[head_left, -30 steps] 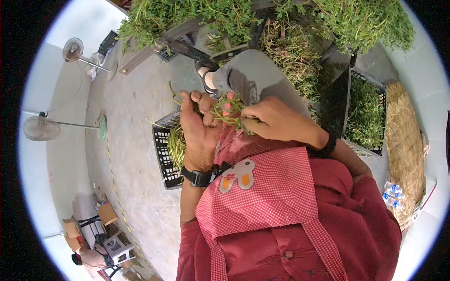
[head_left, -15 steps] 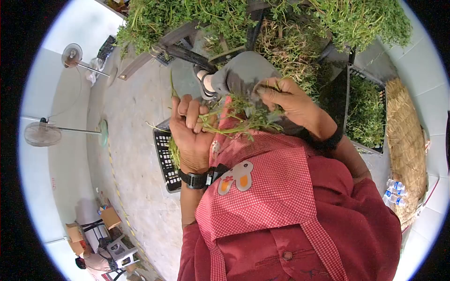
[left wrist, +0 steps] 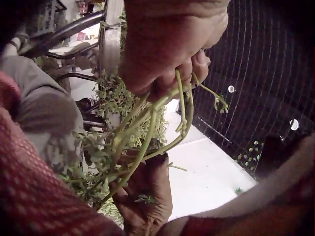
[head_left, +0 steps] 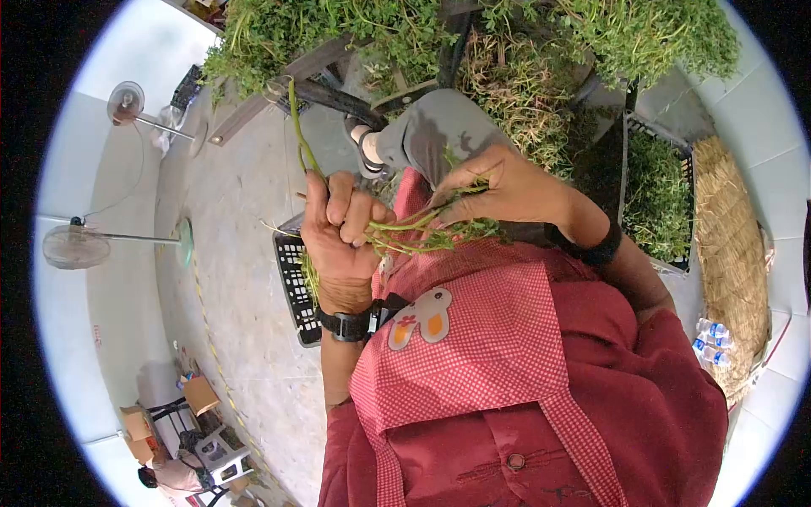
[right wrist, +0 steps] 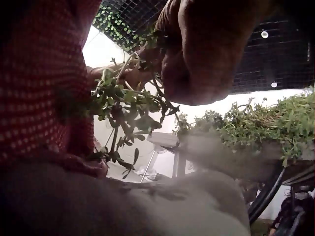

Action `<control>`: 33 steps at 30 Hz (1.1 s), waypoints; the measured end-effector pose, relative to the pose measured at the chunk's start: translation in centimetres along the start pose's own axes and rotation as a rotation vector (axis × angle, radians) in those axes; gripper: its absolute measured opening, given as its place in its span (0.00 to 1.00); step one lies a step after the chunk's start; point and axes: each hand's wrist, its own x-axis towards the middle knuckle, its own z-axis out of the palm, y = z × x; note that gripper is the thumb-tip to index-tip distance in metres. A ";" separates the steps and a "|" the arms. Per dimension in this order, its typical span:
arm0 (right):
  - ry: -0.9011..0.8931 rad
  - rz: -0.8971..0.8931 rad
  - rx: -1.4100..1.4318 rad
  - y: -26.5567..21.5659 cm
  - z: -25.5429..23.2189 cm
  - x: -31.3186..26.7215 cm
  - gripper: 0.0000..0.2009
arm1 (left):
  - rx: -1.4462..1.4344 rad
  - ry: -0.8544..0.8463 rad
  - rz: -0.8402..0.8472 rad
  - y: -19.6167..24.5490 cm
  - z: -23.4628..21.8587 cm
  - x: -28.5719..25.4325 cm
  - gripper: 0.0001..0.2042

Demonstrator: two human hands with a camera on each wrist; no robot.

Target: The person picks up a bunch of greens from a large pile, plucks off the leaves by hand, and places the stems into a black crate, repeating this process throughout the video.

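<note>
In the head view my left hand curls its fingers round green stems, and one thicker stem sticks up past its fingertips. My right hand pinches the leafy part of the same stems, over the lap. The left wrist view has the stems hanging in a bent bunch from the curled fingers of my left hand. Small leaves dangle below my right hand in the right wrist view, where its fingertips are partly hidden.
Leafy greens lie heaped on a raised table beyond the knees. A black crate with stems stands beside the left forearm. Another crate of greens is at the right, by a straw roll and water bottles.
My right hand swung away with leafy tips, then came back slightly left and lower onto the stems. A thick stem now stands higher out of my left hand.
</note>
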 end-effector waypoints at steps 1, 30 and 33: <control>0.005 0.043 -0.041 0.2 0.0 0.0 0.15 | 0.000 0.002 0.001 0.0 -0.1 0.0 0.22; 0.143 -0.031 0.092 1.3 0.4 0.8 0.17 | -0.184 -0.058 -0.016 -0.1 -1.7 0.3 0.20; 0.095 0.006 -0.028 -0.6 1.3 0.5 0.16 | -0.170 -0.032 -0.015 -0.3 -1.1 0.4 0.20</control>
